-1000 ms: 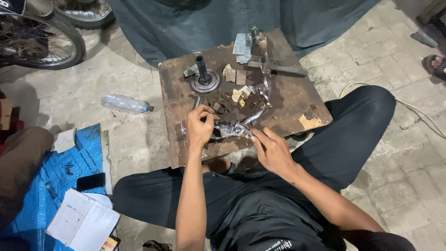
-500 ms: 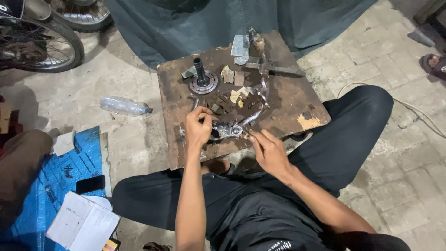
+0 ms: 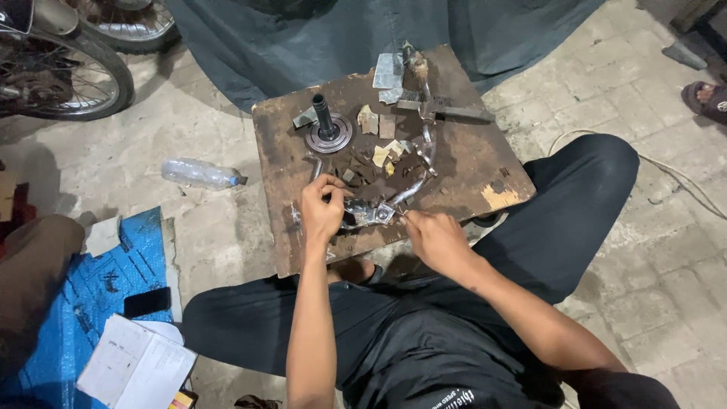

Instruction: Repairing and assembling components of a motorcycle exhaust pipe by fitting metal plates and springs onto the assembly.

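Two hands work at the near edge of the rusty board: the left hand closes around a shiny bent metal part, the right hand pinches its end. It looks stiff, fairly heavy, perhaps greasy; best held by its thicker middle.

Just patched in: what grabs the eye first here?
Both hands, left hand and right hand, meet on a bent shiny metal part at the near edge of a rusty square board. A round flanged shaft stands upright at the board's far left; a plastic bottle lies on the floor beside it.
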